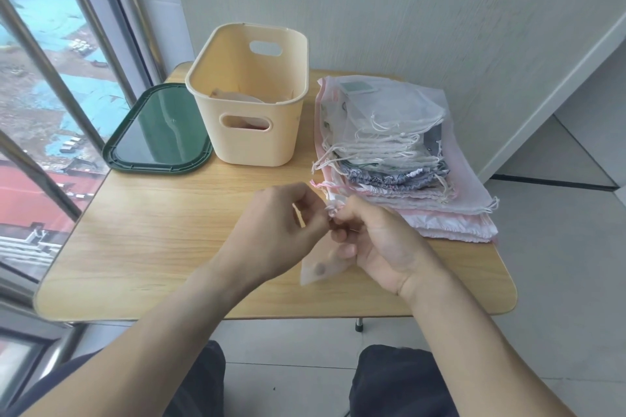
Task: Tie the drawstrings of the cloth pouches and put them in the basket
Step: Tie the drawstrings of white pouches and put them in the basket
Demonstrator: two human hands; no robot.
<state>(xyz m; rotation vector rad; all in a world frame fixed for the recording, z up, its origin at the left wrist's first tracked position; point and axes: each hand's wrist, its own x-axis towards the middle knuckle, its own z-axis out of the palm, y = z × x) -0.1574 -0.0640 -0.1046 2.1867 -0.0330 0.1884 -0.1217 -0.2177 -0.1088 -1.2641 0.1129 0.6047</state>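
A small pale pouch [316, 267] is held above the desk [169, 240], well in front of the basket [250, 132] and close to the desk's front edge. Its gathered top and pink drawstring [333, 205] are pinched by both hands: the left hand [281, 230] is curled on the string, and the right hand's [376, 240] grip is wrapped round the pouch neck. A stack of untied pouches [399, 159] is piled just right of the basket, spilling over the desk's right edge. A green lid [159, 132] is laid touching the basket's left side. Bare wood is left open front-left of the basket. Something pale is seen inside the basket.
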